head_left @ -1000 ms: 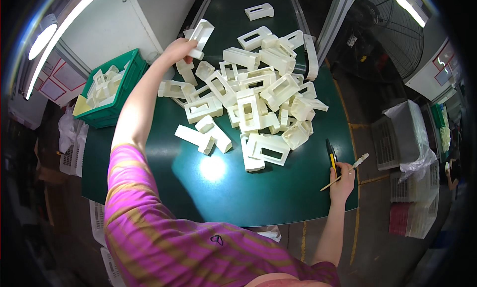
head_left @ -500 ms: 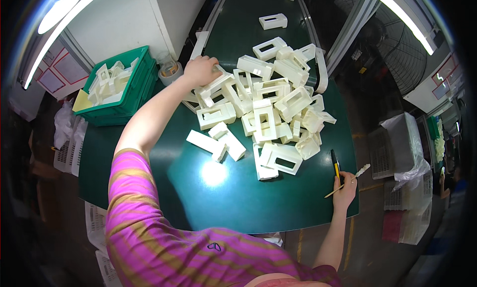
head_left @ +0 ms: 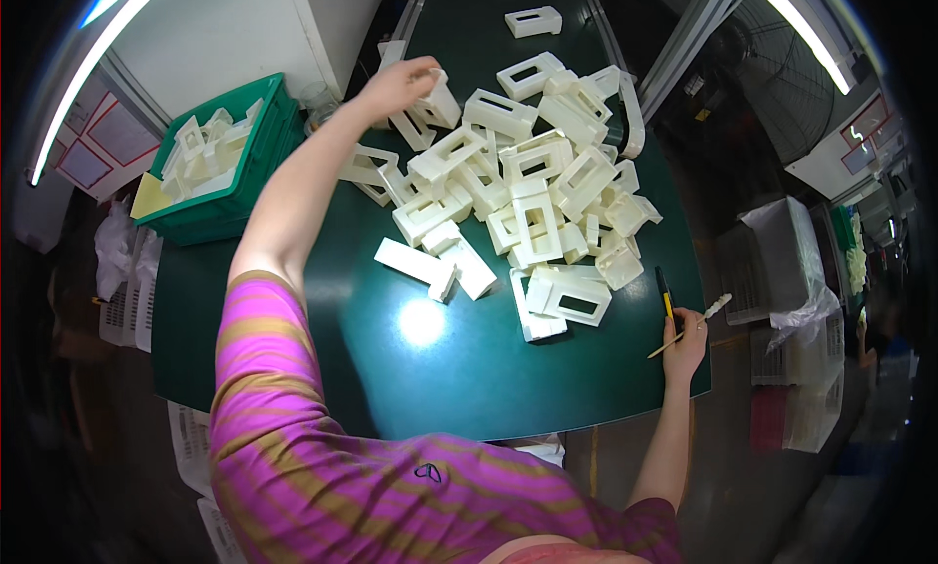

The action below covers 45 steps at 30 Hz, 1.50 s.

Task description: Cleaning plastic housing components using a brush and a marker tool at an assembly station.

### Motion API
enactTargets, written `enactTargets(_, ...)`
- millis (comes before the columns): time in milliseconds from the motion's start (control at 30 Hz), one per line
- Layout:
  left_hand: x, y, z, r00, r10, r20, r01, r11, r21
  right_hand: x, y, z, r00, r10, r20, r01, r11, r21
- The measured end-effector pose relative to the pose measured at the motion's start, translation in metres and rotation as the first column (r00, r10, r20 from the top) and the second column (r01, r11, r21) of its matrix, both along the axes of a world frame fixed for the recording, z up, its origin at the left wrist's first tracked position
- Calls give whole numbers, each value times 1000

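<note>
My left hand (head_left: 401,85) reaches to the far left of the pile. Its fingers are closed on the upper end of a cream plastic housing (head_left: 440,103), which stands tilted among the others. Several more cream plastic housings (head_left: 536,222) with rectangular openings lie heaped in the middle of the dark green table (head_left: 469,388). By the table's right edge, my right hand (head_left: 687,339) is closed around a slim yellow-and-black pen-like tool (head_left: 667,295). A thin wooden stick with a lumpy white end (head_left: 718,305) passes through the same hand.
A green crate (head_left: 225,208) holding cream parts and a yellow sheet stands on the left, with a clear cup (head_left: 318,97) beside it. One housing (head_left: 533,21) lies apart at the far end. White baskets (head_left: 796,354) stand beyond the right edge; a fan (head_left: 772,76) is farther back.
My left hand has moved farther away and raised a housing at the pile's far left. Some housings there have shifted apart. My right hand keeps hold of the tool and stick.
</note>
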<state>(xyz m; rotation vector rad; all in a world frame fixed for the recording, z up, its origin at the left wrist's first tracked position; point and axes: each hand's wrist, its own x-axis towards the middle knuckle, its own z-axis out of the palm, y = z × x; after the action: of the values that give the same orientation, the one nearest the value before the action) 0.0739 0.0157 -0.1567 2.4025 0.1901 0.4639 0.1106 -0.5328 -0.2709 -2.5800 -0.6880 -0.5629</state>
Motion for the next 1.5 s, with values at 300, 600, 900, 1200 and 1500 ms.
enactTargets(300, -57, -15, 33, 929, 130, -345, -32, 961, 275, -1, 2, 3, 1000, -28, 3, 28, 999, -28)
enactTargets(600, -103, -1, 68, 777, 148, -612, 154, 898, 412, 11, 52, 41, 982, 99, 161, -112, 991, 73)
enactTargets(900, 12, -30, -29, 869, -64, -490, 42, 997, -57, 164, 183, 43, 835, 285, -471, 33, 828, 559)
enactTargets(1200, 28, -42, -52, 946, -187, -265, -5, 808, -589, 154, 222, 48, 704, 373, -604, -46, 873, 486)
enactTargets(1500, -19, -68, -29, 857, -220, -466, -14, 894, -447, 106, 220, 45, 519, 496, -696, -102, 844, 526)
